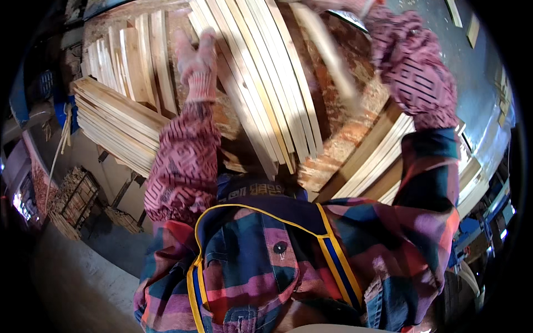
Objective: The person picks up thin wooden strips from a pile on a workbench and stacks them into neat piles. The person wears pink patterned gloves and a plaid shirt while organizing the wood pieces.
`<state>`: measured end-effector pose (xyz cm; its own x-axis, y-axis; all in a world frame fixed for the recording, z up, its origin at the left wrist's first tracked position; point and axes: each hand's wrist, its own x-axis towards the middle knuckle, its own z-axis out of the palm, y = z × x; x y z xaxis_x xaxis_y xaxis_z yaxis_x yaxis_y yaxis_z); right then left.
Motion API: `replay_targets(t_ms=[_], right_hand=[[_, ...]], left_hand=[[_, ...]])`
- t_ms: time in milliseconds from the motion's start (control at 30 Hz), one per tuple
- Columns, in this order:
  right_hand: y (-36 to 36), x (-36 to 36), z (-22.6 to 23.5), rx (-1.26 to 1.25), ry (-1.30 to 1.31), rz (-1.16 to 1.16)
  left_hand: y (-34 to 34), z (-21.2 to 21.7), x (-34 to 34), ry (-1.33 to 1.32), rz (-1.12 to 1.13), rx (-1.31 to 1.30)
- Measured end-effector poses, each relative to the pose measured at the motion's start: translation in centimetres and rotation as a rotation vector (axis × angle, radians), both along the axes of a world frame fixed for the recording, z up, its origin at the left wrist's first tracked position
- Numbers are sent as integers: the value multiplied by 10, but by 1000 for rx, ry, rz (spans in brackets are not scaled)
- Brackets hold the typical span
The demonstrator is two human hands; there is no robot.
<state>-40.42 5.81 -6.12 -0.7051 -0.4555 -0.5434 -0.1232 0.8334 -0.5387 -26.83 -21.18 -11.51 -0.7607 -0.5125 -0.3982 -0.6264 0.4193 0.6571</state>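
My left hand, in a pale pink glove, is at the left edge of a row of long wooden strips. Its fingers point away from me, spread apart, with nothing seen between them. At the far edge of the view, my right hand is partly cut off. A loose wooden strip, smeared by motion, slants down from its fingers, right of the row. The strips in the row lie side by side, their near ends uneven and close to my body. Pink patterned sleeves cover both forearms.
Shorter wooden pieces lie at the far left of the worktable. Nearer, a stack of strips sits at an angle. More strips lie at the right, by my elbow. A wire crate of wood offcuts stands on the floor at left.
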Motion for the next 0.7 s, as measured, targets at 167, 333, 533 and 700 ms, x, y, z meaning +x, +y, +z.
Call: replay_targets(t_ms=[167,333,533,700], right_hand=[[-37,63,-35,-283,-59,-340],[-33,109,28,-844,-255,-698],[18,125,99,-769,162,-720],[66,139,139,-478,537,-711]], left_hand=[[22,-3,-4,27,135,252],[4,32,19,307,-301,471],[29,199,26,818,-243,867],[27,254,19,1056,-878,722]])
